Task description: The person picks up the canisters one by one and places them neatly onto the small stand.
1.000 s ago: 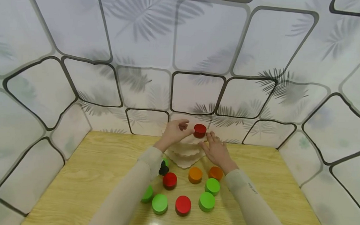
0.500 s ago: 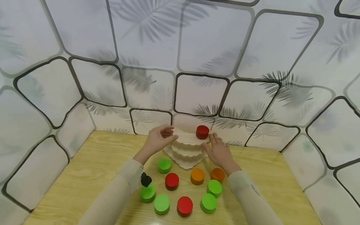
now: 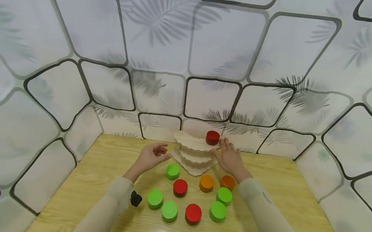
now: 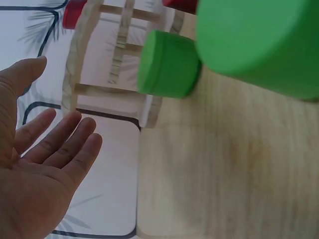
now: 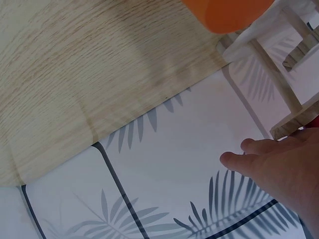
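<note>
Standing on the top tier of the wooden tiered stand (image 3: pixel 193 154), the red disc (image 3: pixel 212 137) is being flanked by both hands. The right hand (image 3: pixel 231 158) is being held flat with straight fingers against the stand's side, just below the disc. The left hand (image 3: pixel 149 157) is being held open and empty, just beside the stand.

Disc (image 3: pixel 212 137) atop stand (image 3: pixel 194 154), hands flanking

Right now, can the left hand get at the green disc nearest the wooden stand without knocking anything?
Probably yes. The left hand is open, holds nothing and hovers just left of the green disc. Nothing lies between them; the wooden stand sits behind the disc and the red disc in front, both apart from it.
</note>
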{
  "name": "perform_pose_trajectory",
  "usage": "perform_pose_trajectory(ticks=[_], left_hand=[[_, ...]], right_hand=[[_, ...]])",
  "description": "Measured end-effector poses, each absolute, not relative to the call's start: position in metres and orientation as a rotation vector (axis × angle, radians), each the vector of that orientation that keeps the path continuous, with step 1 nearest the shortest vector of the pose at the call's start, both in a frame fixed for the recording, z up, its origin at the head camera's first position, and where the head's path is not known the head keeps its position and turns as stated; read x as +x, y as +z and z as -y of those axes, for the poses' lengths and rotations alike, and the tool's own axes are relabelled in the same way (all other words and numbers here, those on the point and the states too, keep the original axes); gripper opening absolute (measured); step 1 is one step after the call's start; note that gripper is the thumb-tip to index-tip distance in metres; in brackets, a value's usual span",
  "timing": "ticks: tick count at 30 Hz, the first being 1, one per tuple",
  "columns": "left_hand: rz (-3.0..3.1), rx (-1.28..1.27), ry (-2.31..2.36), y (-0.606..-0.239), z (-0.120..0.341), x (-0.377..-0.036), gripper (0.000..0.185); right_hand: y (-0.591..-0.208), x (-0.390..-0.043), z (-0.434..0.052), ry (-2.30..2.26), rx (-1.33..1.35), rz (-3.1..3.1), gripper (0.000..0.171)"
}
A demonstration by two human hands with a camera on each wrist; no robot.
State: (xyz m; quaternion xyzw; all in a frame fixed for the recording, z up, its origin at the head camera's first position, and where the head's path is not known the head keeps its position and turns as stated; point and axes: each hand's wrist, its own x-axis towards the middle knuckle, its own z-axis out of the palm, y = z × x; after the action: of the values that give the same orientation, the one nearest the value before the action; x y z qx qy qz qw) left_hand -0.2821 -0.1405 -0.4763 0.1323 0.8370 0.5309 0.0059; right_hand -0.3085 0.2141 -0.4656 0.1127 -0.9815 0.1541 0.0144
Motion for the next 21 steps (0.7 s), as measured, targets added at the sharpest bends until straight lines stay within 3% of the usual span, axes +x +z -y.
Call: perform_pose_trajectory(ticks=[21], left_hand=[[-2.543,0.472,1.488,-0.512,0.141,-0.272,0.066]], right_hand=[[-0.466,-0.313,-0.221,0.480,0.413,3.087,0.083]])
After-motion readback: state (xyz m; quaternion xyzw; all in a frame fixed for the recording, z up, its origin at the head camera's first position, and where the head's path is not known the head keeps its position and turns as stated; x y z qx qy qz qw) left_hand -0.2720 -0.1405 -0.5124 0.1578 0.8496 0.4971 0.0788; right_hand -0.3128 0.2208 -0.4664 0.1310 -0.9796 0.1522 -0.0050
